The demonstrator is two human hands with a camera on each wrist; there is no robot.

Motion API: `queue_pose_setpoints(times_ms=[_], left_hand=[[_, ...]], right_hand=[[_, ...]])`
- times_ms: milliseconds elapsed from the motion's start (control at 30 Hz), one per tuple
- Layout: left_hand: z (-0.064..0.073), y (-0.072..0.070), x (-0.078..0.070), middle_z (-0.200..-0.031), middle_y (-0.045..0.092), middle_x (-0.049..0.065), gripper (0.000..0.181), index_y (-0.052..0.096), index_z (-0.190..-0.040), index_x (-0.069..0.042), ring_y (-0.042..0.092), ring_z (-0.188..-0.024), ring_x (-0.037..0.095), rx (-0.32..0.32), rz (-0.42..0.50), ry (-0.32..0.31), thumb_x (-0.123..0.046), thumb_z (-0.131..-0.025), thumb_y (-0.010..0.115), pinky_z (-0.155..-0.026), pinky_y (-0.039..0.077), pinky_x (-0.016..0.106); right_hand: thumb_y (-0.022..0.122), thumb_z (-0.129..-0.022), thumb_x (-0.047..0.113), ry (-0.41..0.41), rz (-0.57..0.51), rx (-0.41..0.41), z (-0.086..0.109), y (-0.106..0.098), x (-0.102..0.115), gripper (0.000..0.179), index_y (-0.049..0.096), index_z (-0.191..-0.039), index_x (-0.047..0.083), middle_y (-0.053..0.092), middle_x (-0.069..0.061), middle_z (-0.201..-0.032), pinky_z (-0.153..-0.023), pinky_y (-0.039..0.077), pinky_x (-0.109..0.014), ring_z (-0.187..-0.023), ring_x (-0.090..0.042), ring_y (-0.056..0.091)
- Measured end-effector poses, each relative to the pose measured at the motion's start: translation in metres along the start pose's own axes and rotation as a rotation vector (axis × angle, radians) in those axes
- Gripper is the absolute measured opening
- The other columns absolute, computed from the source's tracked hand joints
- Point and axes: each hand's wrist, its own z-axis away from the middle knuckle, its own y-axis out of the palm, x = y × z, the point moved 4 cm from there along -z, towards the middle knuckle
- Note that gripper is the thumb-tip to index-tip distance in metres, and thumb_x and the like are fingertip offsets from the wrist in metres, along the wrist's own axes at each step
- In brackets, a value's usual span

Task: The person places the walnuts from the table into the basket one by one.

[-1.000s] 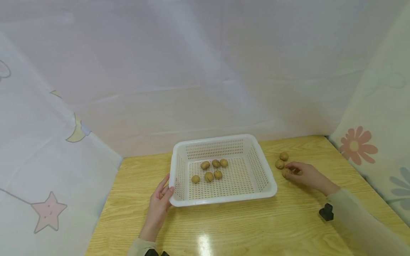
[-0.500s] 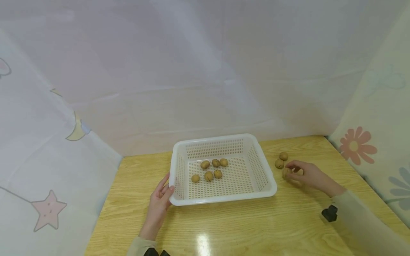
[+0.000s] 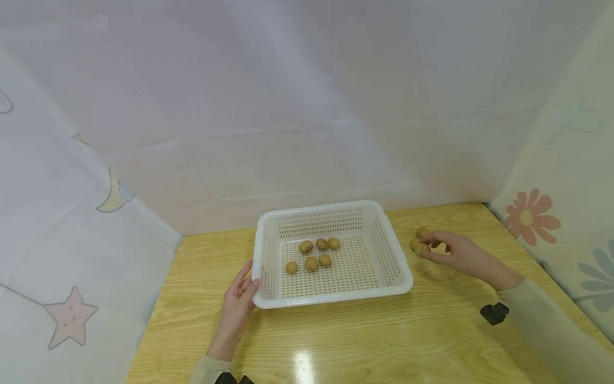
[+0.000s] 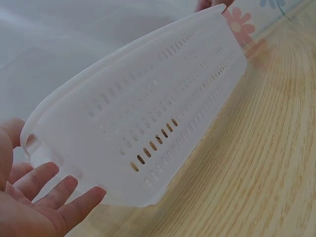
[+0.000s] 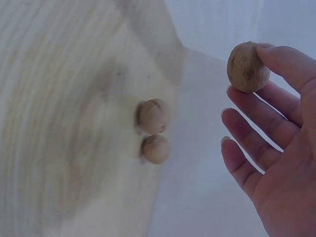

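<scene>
A white plastic basket (image 3: 331, 300) with slotted walls stands on the table, several walnuts (image 3: 311, 264) spread over its floor. My left hand (image 3: 238, 304) grips the basket's left end, thumb over the rim and fingers along the outer wall, as the left wrist view also shows. To the right of the basket, my right hand (image 3: 458, 255) pinches one walnut (image 5: 245, 68) between thumb and fingers, its other fingers loosely bent. In the right wrist view, two more walnuts (image 5: 154, 116) lie side by side on the table; the head view shows them just behind the held one.
The wooden table (image 3: 364, 341) extends in front of and on both sides of the basket. A pale cloth (image 3: 307, 133) hangs behind it, and printed cloths with a star (image 3: 72, 317) and a flower (image 3: 526, 217) stand at the sides.
My right hand has raised the pinched walnut off the table and moved slightly back and left, now overlapping the two loose walnuts. My left hand keeps its place on the basket.
</scene>
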Motion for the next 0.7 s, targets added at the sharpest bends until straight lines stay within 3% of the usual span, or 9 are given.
queue_pose_setpoints(times_ms=[333, 500, 700], left_hand=[[0.000, 0.000, 0.000, -0.160, 0.041, 0.027, 0.063, 0.030, -0.164, -0.009, 0.062, -0.130, 0.022, -0.001, 0.016, -0.005, -0.013, -0.108, 0.058, -0.094, 0.060, 0.034], [0.000, 0.000, 0.001, -0.159, 0.042, 0.027, 0.063, 0.030, -0.164, -0.009, 0.062, -0.130, 0.024, -0.005, 0.014, 0.002, -0.013, -0.107, 0.058, -0.093, 0.060, 0.036], [0.000, -0.001, 0.001, -0.159, 0.041, 0.027, 0.064, 0.029, -0.165, -0.008, 0.061, -0.131, 0.025, -0.002, -0.004, 0.007, -0.015, -0.108, 0.058, -0.094, 0.060, 0.035]], right_hand=[[0.075, -0.098, 0.029, -0.069, 0.022, -0.004, -0.018, -0.022, 0.037, 0.029, 0.072, -0.122, 0.013, 0.070, 0.009, -0.109, -0.079, 0.050, -0.037, -0.098, -0.011, 0.061], [0.074, -0.099, 0.028, -0.093, -0.021, 0.036, -0.035, -0.028, 0.055, 0.028, 0.072, -0.123, 0.012, 0.070, 0.006, -0.110, -0.082, 0.052, -0.040, -0.100, -0.016, 0.062], [0.074, -0.098, 0.039, -0.086, -0.049, 0.102, -0.062, -0.027, 0.075, 0.035, 0.071, -0.125, 0.017, 0.070, 0.003, -0.117, -0.089, 0.052, -0.047, -0.109, -0.021, 0.063]])
